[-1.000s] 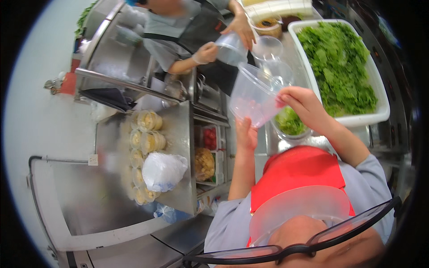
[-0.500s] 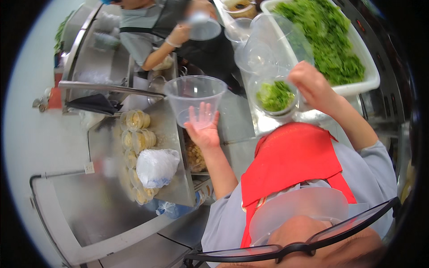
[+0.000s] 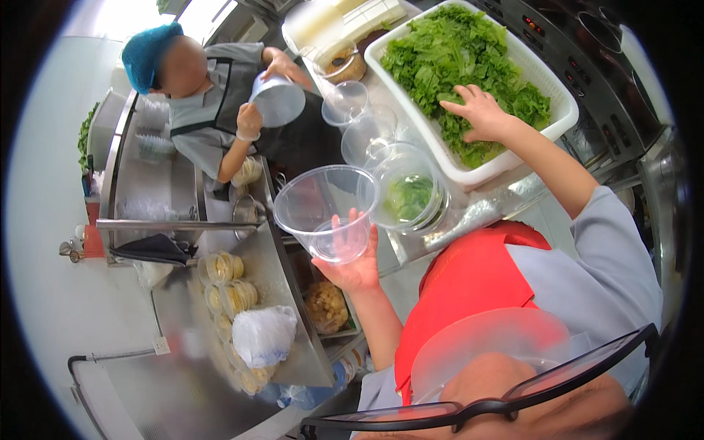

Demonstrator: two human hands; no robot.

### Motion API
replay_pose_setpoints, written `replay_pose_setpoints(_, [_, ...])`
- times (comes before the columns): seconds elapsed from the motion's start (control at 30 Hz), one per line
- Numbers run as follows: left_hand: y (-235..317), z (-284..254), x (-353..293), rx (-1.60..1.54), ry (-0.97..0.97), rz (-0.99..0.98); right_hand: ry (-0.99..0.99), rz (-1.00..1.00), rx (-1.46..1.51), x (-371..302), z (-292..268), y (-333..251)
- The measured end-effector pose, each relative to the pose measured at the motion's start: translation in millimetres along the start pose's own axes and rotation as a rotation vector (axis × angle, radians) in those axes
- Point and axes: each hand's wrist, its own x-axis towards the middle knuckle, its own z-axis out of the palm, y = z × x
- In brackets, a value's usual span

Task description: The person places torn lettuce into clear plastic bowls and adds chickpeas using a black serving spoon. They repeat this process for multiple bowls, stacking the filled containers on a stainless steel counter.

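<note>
My left hand (image 3: 357,271) holds a clear plastic bowl (image 3: 323,192) from below, its fingers showing through the wall. Nothing can be seen inside this bowl. Over at the right, my right hand (image 3: 484,119) reaches over chopped green lettuce (image 3: 444,59) with its fingers spread. The lettuce fills a white plastic basket (image 3: 566,117). Between my hands, a stack of clear bowls (image 3: 440,209) stands on the metal counter, with some lettuce (image 3: 411,198) showing in it.
More clear bowls (image 3: 346,104) and a tub of brown food (image 3: 343,64) line the counter. Across it, a co-worker (image 3: 209,81) holds a translucent tub (image 3: 280,103). At left, lidded cups (image 3: 238,297) and a white plastic bag (image 3: 264,336) sit on a steel surface.
My right hand has gone from beside the lettuce bowl to the basket, and its fingers have spread. My left hand still holds the clear bowl. The whole view has shifted.
</note>
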Motion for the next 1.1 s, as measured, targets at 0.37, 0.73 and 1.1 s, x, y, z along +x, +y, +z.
replay_pose_setpoints(0.37, [-4,13,-21,-0.025,0.009,0.088,0.043,0.176,0.702,12,3,86])
replay_pose_setpoints(0.73, [10,16,-16,0.144,0.042,0.188,0.103,0.410,0.507,47,-69,60])
replay_pose_setpoints(1.1, [48,-10,23,0.006,-0.002,0.181,0.319,-0.134,1.119,60,-100,-96])
